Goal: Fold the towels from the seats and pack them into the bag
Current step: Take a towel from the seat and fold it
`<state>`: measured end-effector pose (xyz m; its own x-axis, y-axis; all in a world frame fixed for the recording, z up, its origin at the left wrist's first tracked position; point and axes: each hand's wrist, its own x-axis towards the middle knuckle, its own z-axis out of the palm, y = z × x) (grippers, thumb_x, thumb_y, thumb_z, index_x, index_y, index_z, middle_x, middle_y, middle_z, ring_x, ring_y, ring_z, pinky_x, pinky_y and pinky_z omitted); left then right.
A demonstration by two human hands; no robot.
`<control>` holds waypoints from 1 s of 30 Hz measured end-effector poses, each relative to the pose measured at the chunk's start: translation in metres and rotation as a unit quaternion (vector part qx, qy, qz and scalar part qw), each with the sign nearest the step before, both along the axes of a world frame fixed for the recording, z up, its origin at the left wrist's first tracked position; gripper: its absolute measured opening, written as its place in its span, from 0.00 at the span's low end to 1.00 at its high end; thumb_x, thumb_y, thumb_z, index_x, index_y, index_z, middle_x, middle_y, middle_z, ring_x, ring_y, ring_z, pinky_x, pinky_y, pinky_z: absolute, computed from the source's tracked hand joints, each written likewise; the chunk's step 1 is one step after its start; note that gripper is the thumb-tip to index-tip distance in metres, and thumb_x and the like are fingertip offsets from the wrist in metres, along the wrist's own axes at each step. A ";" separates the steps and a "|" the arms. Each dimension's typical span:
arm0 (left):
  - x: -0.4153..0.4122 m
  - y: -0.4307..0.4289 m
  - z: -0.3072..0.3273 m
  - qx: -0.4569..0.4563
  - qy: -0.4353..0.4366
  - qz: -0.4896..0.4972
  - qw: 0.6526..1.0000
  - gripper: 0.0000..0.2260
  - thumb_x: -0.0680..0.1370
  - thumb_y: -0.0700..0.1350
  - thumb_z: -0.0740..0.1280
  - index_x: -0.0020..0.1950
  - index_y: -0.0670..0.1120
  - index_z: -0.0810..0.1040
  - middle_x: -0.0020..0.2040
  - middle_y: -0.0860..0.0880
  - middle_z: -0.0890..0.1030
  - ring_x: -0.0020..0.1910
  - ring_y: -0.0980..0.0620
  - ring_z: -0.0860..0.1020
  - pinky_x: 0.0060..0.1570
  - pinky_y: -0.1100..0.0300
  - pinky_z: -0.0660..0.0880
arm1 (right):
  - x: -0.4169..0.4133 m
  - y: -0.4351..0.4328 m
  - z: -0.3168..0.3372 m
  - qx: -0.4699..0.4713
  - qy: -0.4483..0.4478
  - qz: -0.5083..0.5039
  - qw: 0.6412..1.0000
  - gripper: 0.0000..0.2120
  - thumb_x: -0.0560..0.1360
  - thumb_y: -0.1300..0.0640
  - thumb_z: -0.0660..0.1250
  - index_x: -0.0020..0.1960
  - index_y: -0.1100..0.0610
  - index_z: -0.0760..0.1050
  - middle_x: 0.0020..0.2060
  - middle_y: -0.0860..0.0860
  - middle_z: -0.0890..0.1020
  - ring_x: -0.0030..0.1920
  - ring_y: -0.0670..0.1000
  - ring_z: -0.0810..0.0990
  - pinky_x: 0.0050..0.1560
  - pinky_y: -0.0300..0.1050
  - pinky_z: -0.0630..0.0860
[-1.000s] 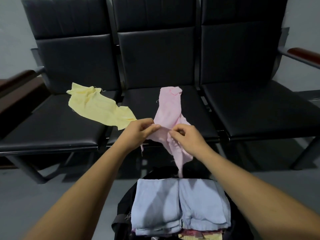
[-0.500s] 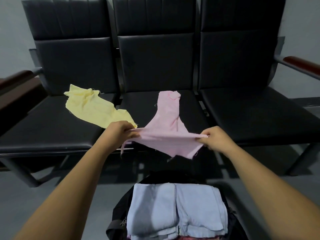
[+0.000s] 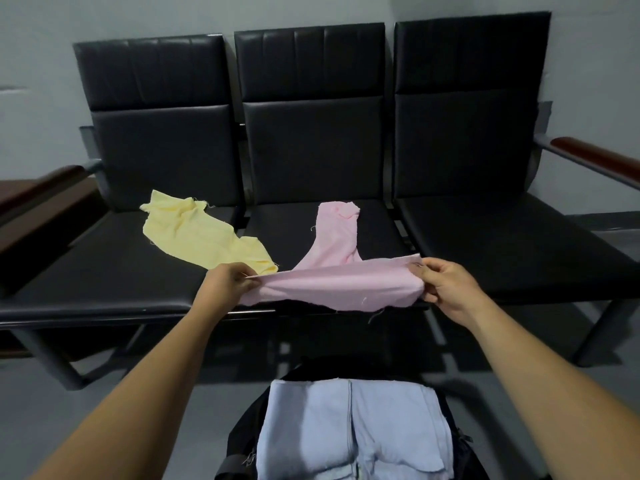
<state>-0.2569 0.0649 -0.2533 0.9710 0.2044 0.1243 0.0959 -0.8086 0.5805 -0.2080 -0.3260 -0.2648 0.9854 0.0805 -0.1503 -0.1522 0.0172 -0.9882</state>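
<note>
pink towel [image 3: 332,285]: its near edge is stretched taut between my hands over the front lip of the bench [image 3: 104,282]. the rest trails away from me onto the middle seat.
left hand [image 3: 225,285]: fingers curl and pinch the near left corner.
right hand [image 3: 450,289]: thumb and fingers pinch the near right corner.
long axis: the held edge runs left to right. the tail narrows and runs straight ahead, and its far end lies flat on the seat.
which way: the far end sits dead ahead, about midway between the two hands, so neither is nearer.
next move: i judge that the fold depends on that line. the held edge has to travel forward along the tail, with both hands level, or the tail gets drawn back square.
yellow towel [image 3: 197,233]: crumpled on the left seat, its near corner just beside the left hand.
bag [image 3: 242,434]: on the floor below and close to me, between my forearms, with a folded blue towel [image 3: 346,434] on top.
</note>
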 end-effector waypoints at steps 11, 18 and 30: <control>-0.008 -0.037 0.145 -0.023 -0.122 0.015 0.992 0.05 0.82 0.44 0.66 0.51 0.49 0.82 0.47 0.45 0.83 0.40 0.47 0.82 0.39 0.54 0.82 | -0.011 -0.018 0.133 -0.001 -0.130 -0.072 0.989 0.06 0.80 0.57 0.69 0.50 0.57 0.83 0.48 0.55 0.86 0.51 0.54 0.84 0.56 0.51 0.80; -0.050 -0.046 0.288 -0.174 -0.311 -0.054 0.933 0.09 0.83 0.41 0.65 0.60 0.42 0.81 0.49 0.45 0.82 0.45 0.51 0.79 0.49 0.55 0.78 | -0.047 -0.033 0.281 0.270 -0.244 0.031 0.931 0.09 0.80 0.55 0.65 0.51 0.58 0.83 0.45 0.54 0.86 0.49 0.52 0.84 0.52 0.47 0.82; -0.083 -0.052 0.335 0.066 -0.199 0.004 0.978 0.08 0.81 0.43 0.65 0.55 0.49 0.84 0.47 0.47 0.84 0.34 0.48 0.84 0.35 0.61 0.80 | -0.071 -0.017 0.323 0.125 -0.224 0.013 0.966 0.05 0.80 0.59 0.68 0.49 0.60 0.80 0.35 0.53 0.85 0.37 0.50 0.83 0.41 0.44 0.83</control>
<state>-0.3396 0.0128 0.0816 0.8391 0.1683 0.5174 -0.1102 -0.8787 0.4645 -0.2786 -0.3430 0.0582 0.9439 0.0852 0.3192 0.2871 0.2664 -0.9201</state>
